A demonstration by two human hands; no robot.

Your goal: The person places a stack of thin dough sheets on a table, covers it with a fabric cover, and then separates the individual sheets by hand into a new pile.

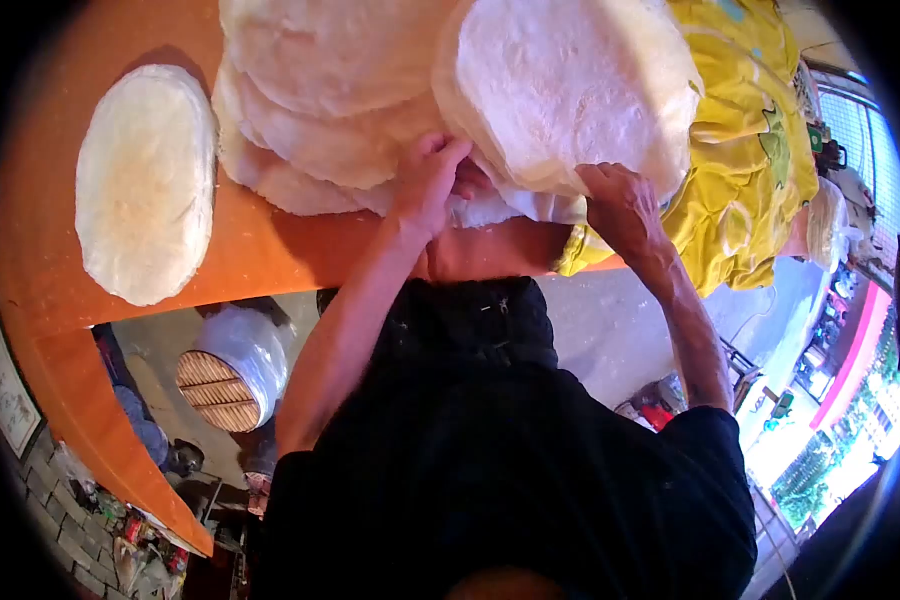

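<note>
Thin, round, whitish flatbreads lie in overlapping piles on an orange-covered table. My right hand [622, 207] is closed, pinching the near edge of the top flatbread [575, 85] in the right-hand pile. My left hand [435, 182] is closed too, its curled fingers at the lower left edge of that same flatbread; its fingertips are partly hidden. To the left of this hand lies a wider pile of flatbreads [320, 120], slightly wavy at the rims. A separate small stack of flatbreads [145, 185] sits further left.
The orange table cover [270, 250] runs down the left side. A yellow patterned cloth [740, 160] lies bunched at the right. Below the table stands a plastic-wrapped round container with a slatted wooden face [220, 390]. Assorted items lie on the floor at both sides.
</note>
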